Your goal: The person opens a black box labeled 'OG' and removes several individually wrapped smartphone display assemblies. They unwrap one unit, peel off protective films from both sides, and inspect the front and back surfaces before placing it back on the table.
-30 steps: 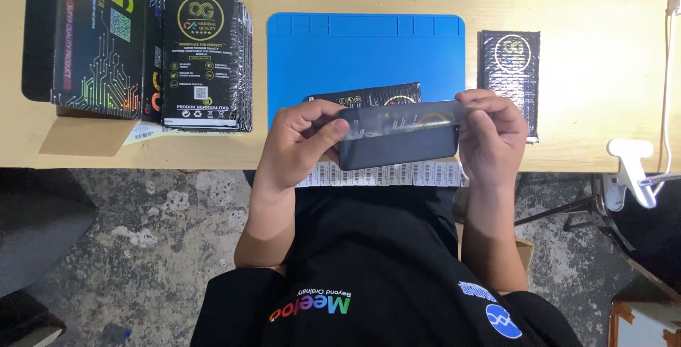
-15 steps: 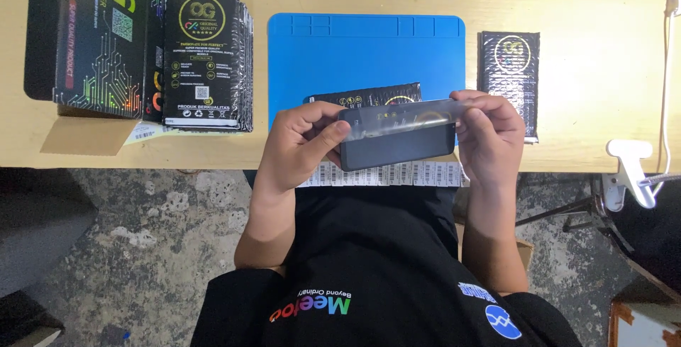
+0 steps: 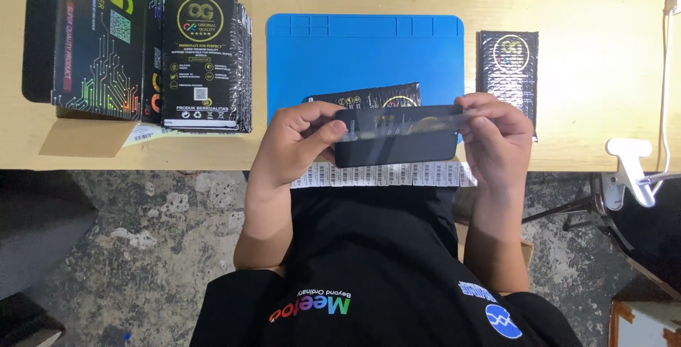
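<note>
The left hand [image 3: 301, 141] and the right hand [image 3: 496, 138] hold one thing between them: a flat dark phone screen panel [image 3: 396, 145]. It is up in the air, just above the near edge of the counter [image 3: 603, 56], right in front of the person's body. Its long side runs from left to right, so one short end goes to each hand. The left hand pinches the left end with its fingers curled and its thumb on top. The right hand pinches the right end, and its fingertips also seem to grip a thin clear film [image 3: 425, 121] that lies along the top edge of the panel. Both hands are just as near to the panel, since each one is touching it. Under the panel, a strip of white barcode stickers [image 3: 383, 174] hangs over the counter edge. Just behind the panel lies a small black packet [image 3: 365, 97] on a blue work mat [image 3: 365, 49]. Another black packet [image 3: 507, 63] lies to the right of the mat, well apart from the hands. To the left stands a stack of black boxes [image 3: 202, 60], next to a big black carton [image 3: 92, 38].
</note>
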